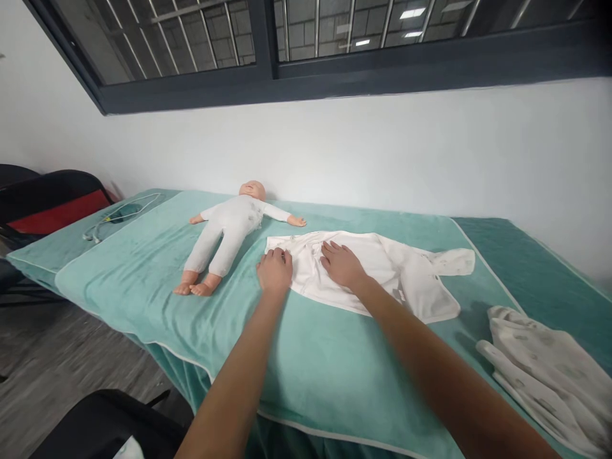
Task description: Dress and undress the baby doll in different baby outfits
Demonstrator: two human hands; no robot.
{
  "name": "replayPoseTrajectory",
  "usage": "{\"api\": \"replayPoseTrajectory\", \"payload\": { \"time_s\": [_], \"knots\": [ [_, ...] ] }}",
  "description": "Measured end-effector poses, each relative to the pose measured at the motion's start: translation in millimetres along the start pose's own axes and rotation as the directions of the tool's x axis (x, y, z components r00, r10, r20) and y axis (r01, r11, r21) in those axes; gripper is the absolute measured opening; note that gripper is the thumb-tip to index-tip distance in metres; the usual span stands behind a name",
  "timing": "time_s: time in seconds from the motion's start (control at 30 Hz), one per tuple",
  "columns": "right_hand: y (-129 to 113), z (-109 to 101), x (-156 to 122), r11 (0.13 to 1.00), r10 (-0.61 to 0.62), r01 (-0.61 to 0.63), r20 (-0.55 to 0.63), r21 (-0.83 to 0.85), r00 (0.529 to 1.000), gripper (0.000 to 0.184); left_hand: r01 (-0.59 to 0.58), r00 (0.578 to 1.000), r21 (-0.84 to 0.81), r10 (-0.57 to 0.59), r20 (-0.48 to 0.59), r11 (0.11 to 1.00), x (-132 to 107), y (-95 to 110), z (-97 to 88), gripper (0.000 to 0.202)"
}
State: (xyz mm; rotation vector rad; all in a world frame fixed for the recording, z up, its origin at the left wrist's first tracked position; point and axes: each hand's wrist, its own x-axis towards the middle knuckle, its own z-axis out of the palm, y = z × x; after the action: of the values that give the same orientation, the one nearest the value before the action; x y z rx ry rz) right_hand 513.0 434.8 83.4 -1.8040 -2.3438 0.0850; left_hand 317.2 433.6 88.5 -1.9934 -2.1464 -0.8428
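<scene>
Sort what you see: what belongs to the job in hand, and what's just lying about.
Job in hand:
white garment, with right hand flat on it and left hand at its edge
green cover, underneath

Apparently lying about:
doll, not being touched
patterned cloth, lower right
black-and-red chair, far left

My left arm (243, 366) and my right arm (425, 350) are bare as far as you can see. They look smooth, thin at the wrists and wider lower down. My left hand (275, 271) and right hand (345, 264) are bare too. My fingers (331, 250) look slim, but my nails are too small to see well.
</scene>
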Motion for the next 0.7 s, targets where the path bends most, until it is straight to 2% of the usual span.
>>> {"api": "replayPoseTrajectory", "payload": {
  "time_s": [0.13,0.23,0.33,0.43,0.5,0.57,0.7],
  "knots": [
    [-21,4,6,1.000,0.024,-0.024,-0.006,-0.011,1.000,0.057,0.114,0.990,-0.020,-0.111,0.087,0.993,5,-3,-0.6,0.041],
    [-39,7,5,0.999,0.046,-0.047,-0.026,-0.014,0.999,0.061,0.201,0.977,-0.066,-0.196,0.086,0.977,8,-7,-0.1,0.045],
    [-52,5,-4,0.999,0.038,-0.038,-0.023,0.001,0.999,0.063,0.224,0.973,-0.097,-0.216,0.086,0.970,8,-10,-0.1,0.045],
    [-55,1,-23,0.998,-0.059,0.059,-0.016,0.021,0.998,0.065,0.215,0.974,-0.092,-0.206,0.093,0.972,8,-11,-1.8,0.044],
    [-49,-2,-38,0.986,-0.159,0.160,-0.026,0.042,0.987,0.065,0.208,0.975,-0.087,-0.200,0.098,0.974,7,-12,-3.6,0.044],
    [-34,-5,-52,0.980,-0.186,0.187,-0.026,0.061,0.982,0.065,0.203,0.975,-0.090,-0.194,0.107,0.975,7,-12,-5.2,0.042],
    [14,-6,-80,0.999,0.039,-0.039,-0.023,0.003,0.999,0.068,0.190,0.976,-0.100,-0.177,0.129,0.977,6,-14,-6.7,0.040]
  ]
}}
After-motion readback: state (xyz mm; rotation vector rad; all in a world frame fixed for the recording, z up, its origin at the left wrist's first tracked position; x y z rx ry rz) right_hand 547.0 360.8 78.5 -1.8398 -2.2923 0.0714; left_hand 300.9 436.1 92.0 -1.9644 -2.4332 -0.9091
